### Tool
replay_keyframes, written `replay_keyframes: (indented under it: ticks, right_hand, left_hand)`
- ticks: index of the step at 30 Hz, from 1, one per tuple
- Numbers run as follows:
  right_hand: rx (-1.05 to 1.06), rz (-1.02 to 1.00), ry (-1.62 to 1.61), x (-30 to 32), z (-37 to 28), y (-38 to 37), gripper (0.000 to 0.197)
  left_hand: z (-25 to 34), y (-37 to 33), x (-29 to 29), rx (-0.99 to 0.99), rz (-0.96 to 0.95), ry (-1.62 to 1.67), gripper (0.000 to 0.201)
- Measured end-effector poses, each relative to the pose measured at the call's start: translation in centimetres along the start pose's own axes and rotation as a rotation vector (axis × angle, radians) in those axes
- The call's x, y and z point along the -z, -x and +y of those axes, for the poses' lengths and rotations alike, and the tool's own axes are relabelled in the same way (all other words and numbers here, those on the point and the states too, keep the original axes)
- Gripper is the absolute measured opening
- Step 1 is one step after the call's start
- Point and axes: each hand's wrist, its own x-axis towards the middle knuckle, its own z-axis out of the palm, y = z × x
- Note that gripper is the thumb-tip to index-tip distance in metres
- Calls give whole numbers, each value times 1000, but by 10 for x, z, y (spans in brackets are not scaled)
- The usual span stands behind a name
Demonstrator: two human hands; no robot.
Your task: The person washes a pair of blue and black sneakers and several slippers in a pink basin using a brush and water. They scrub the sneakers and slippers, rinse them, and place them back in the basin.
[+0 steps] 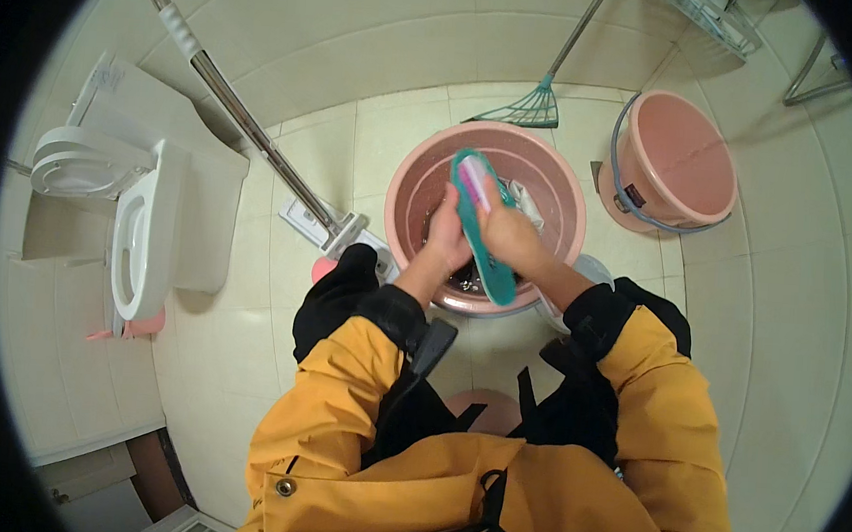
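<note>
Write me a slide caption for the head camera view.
The left hand and right hand hold a teal insole and a pink-and-white piece together over a pink basin.

walls (381,44): pale tile | floor (221,351): cream tile | left: 1 white toilet (200,213) | upper right: 1 wall rack (722,26)

Head cam, left unit of side-by-side fisheye pair. Looks steeply down from wearer's head, upright, unmirrored. Yellow jacket (568,499) nearest, filling lower edge; left hand (446,236) and right hand (512,238) mid-range, near centre over pink basin (413,182); tiled wall (381,39) farther, across top. Straight edges bow toward rim; corners black.
</note>
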Motion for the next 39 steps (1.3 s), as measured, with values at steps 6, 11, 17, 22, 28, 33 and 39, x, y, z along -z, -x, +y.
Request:
replay_keyframes:
  ticks: [6,11,17,22,28,33,39]
  right_hand:
    - [2,-219,62,-9,8,4,59]
    - [-74,-9,19,5,28,-27,55]
    - [27,-87,-99,0,24,-32,52]
    - [-1,-96,-38,-7,0,-16,50]
    - [24,105,-20,4,-7,-23,49]
    - [91,-276,30,0,-9,-21,49]
    - [15,-147,-11,0,-10,-19,51]
  left_hand:
    - [0,5,1,-9,-25,-40,56]
    - [-1,19,-6,42,-177,-51,50]
    - [12,14,-11,-88,-195,-60,50]
    - [22,7,-8,-142,-47,-24,49]
    - [8,4,-14,-83,-14,-9,52]
    - [14,5,-13,-253,124,-48,47]
    - [11,3,-10,-209,71,-65,47]
